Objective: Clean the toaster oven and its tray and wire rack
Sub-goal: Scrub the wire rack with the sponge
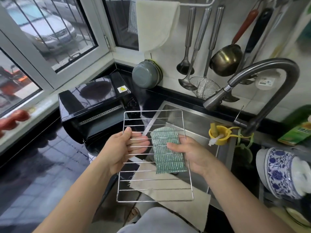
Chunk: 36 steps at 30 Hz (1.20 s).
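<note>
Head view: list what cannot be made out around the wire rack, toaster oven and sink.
- Black toaster oven interior: dark, partly behind the chrome wire rack.
- Oven tray: not visible.
- Steel sink basin: covered by rack, green scouring pad and beige cloth.
- Blue-and-white porcelain jar: blurred.

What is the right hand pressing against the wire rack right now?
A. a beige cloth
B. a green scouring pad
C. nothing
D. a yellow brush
B: the right hand holds the green scouring pad against the wire rack, which the left hand grips at its left side.
</note>
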Available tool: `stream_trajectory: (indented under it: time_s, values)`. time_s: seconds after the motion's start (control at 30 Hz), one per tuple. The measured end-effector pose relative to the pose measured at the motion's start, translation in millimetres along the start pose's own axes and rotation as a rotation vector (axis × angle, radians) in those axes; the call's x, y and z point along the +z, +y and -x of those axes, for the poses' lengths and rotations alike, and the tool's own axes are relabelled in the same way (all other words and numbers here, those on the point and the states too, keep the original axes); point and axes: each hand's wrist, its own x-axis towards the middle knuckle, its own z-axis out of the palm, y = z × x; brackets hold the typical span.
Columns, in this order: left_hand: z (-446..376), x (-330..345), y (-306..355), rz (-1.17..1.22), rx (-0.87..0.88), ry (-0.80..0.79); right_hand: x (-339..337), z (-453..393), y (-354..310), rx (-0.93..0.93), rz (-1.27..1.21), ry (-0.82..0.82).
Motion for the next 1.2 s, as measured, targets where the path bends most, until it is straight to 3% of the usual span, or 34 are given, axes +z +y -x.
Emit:
stream_trajectory:
  time_s: [0.2,0.4,0.57,0.73,0.97,1.1,1.2]
  values:
    - [3.8,3.2,2.8,0.015,-0.004,-0.012,6.1,2.7,-0.4,-0.166,0.112,0.184]
    - [10.6,5.2,0.6,0.010,0.052,-0.004,11.9,6.6,-7.8,-0.226,0.225,0.227]
    - [13.5,3.6,2.9,-0.016,0.021,0.016,15.6,12.1,-4.5,-0.035,-0.101,0.053]
    - [16.0,-0.1,8.3,0.000,-0.015,-0.031,12.7,11.8,-5.5,0.032,-0.082,-0.088]
    - [16.3,-2.1,12.7,-0.010,0.010,-0.011,24.9,10.7,-0.8,-0.198,-0.070,0.249]
    - [17.4,-3.7,20.6,-0.040,-0.019,-0.072,29.1,19.9,-11.5,-0.038,-0.181,-0.054]
    - [20.3,-4.8,33.6,-0.097,-0.025,-0.129,25.9,17.7,-31.0,-0.034,-0.240,-0.175]
